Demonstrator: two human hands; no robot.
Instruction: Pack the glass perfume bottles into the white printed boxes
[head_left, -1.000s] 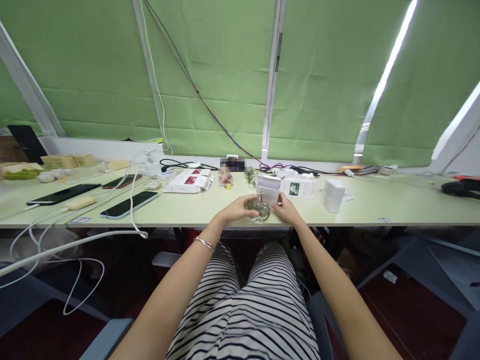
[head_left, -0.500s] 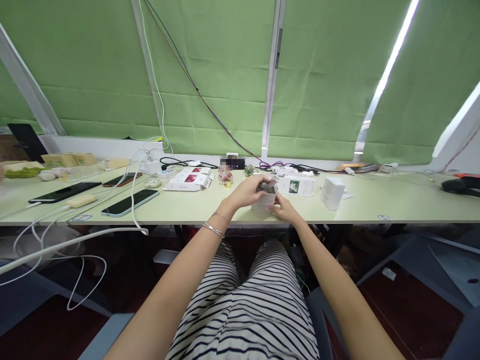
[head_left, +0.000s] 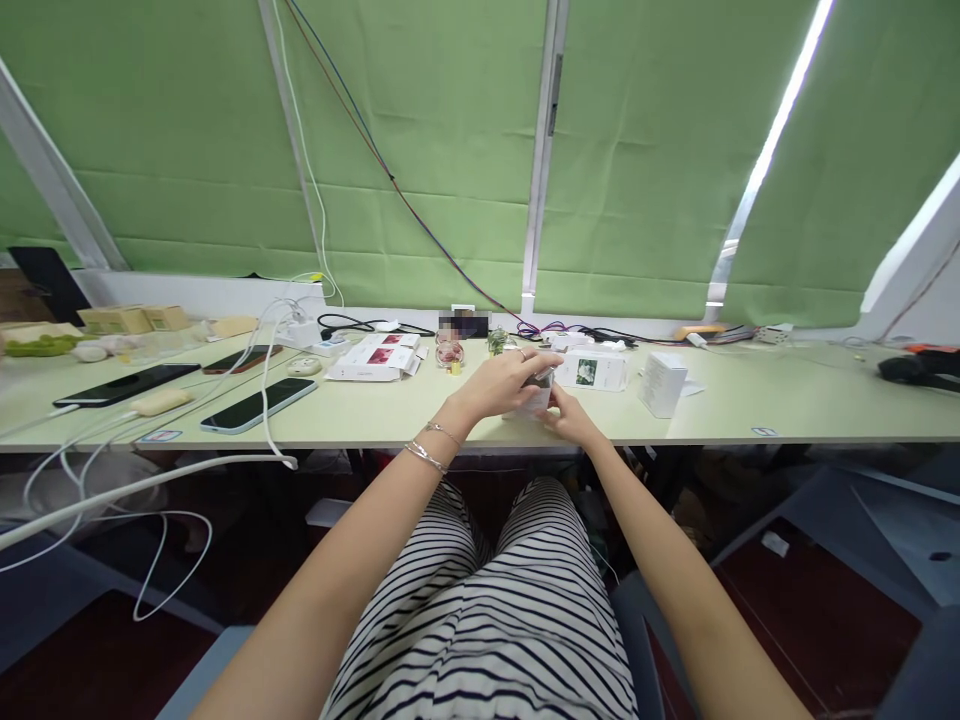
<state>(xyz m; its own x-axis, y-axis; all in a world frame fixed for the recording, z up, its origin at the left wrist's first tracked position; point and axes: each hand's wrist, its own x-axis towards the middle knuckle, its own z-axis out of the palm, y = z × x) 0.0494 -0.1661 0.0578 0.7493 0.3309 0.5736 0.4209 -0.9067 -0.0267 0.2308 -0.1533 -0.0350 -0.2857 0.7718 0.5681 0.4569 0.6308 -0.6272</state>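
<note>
At the front of the table, a small white box (head_left: 535,402) stands between my two hands. My left hand (head_left: 504,382) lies over its top, fingers reaching across and thumb lower at the front. Beneath those fingers a clear, shiny item (head_left: 541,379) shows at the box's mouth; most of it is hidden. From the right, my right hand (head_left: 567,414) is closed on the box's side, steadying it against the table. Right of my hands another white box (head_left: 663,385) stands upright. Behind them lies a flattened white carton (head_left: 592,370) with a green picture.
Left of my hands lies a white carton with red pictures (head_left: 377,357). A pink-tinted clear bottle (head_left: 449,350) and a small green decorated item (head_left: 497,341) stand behind. Phones (head_left: 259,405) and white cables (head_left: 264,385) spread at left. A power strip (head_left: 699,331) sits at the back right.
The clear shiny item has sunk lower into the white box, and my left fingers have flattened out over its top. My right hand stays at the box's side.
</note>
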